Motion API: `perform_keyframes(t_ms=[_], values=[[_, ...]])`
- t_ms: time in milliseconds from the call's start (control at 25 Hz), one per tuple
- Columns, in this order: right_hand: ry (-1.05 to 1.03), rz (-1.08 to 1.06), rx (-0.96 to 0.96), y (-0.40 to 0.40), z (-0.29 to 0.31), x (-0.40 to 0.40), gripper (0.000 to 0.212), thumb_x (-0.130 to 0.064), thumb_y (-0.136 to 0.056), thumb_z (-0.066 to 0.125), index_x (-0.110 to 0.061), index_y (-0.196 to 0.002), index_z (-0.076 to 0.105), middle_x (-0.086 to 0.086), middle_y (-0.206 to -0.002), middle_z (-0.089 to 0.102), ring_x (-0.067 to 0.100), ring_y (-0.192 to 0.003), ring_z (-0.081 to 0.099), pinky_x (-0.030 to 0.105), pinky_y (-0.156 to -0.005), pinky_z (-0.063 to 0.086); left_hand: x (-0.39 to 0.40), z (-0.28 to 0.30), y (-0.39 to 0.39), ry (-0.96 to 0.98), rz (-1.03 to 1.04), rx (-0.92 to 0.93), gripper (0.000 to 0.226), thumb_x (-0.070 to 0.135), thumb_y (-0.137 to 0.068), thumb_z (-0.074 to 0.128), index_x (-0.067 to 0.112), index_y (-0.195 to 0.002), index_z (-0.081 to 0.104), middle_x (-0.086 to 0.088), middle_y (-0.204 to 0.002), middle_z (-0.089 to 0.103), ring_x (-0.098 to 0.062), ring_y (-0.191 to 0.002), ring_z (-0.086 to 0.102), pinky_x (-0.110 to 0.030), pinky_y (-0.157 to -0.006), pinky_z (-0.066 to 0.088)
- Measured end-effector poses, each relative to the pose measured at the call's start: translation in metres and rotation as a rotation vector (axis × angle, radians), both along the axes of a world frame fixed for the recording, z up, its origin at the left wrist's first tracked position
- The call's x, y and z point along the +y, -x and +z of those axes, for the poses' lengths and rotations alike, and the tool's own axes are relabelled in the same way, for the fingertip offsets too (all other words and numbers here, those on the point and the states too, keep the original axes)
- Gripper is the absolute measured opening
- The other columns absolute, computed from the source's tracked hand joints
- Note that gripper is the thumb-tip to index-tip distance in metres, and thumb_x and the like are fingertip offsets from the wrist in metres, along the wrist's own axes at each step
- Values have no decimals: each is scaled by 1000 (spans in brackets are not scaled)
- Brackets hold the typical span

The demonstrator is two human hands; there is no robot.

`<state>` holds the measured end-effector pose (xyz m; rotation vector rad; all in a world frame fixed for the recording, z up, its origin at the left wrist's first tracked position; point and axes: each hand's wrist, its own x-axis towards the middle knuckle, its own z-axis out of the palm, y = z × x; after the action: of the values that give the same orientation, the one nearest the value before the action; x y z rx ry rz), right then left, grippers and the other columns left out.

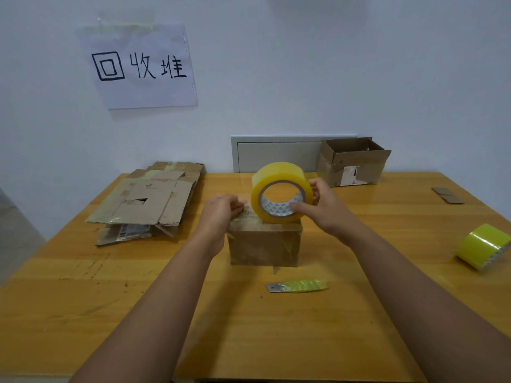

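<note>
At the far left a pile of flattened cardboard (149, 197) is lying on the wooden table (83, 299), under a handwritten paper sign (138, 64) on the wall, well apart from the work.

The left hand (218, 214) is reaching in from the left, its fingers curled over the top left edge of the small box (264, 248) and holding it down. They may also be pinning a loose end of tape there, but clear film against brown card is too faint to tell.

The small box is sitting at the table's middle, already wrapped in glossy tape. Standing on edge on its top is the tape roll (276, 171), with its open core facing the person, so it is just right of the left fingers and would be rolling sideways along the box top.

The right hand (326, 208) is gripping the roll, thumb (301, 208) hooked inside the core and the other fingers wrapped round the outer rim; it is the hand nearer the roll. The next pull is probably going rightward, away from the left hand, and nothing is standing in that path.

In front of the box a cutter blade (298, 286) with a yellow wrap is lying flat. Behind at the right an open carton (351, 161) is standing against the wall, then cardboard scraps (448, 195), and a second roll (481, 244) is resting near the right edge.
</note>
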<state>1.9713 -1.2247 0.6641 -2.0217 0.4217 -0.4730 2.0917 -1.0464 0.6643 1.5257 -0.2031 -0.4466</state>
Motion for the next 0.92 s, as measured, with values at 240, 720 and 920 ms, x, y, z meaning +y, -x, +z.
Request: perform_keyframes(t_ms=[240,720,920], values=[[-4,-34,-25,3,-10,3,33,-25,-92,66,-20,-119,47,-2,-103,63,15,-94,64,43,-81,59,1,-4,-3,8,27,-35,20,22,-99,55,14,-81,55,-3,-98,71,-19,-102,67,-36,-78,45],[95,-92,-47,1,-9,11,33,-23,-92,67,-20,-117,47,-3,-100,62,15,-93,63,44,-79,58,32,-8,-25,63,-94,31,26,25,-100,54,10,-81,64,-10,-92,66,-23,-100,64,-41,-90,51],[152,-123,-20,-3,-5,11,23,-18,-93,61,-16,-110,45,7,-95,60,27,-89,63,54,-75,56,33,-11,-32,-36,-18,-45,27,21,-100,54,6,-79,60,-10,-85,61,-24,-91,64,-34,-78,57]])
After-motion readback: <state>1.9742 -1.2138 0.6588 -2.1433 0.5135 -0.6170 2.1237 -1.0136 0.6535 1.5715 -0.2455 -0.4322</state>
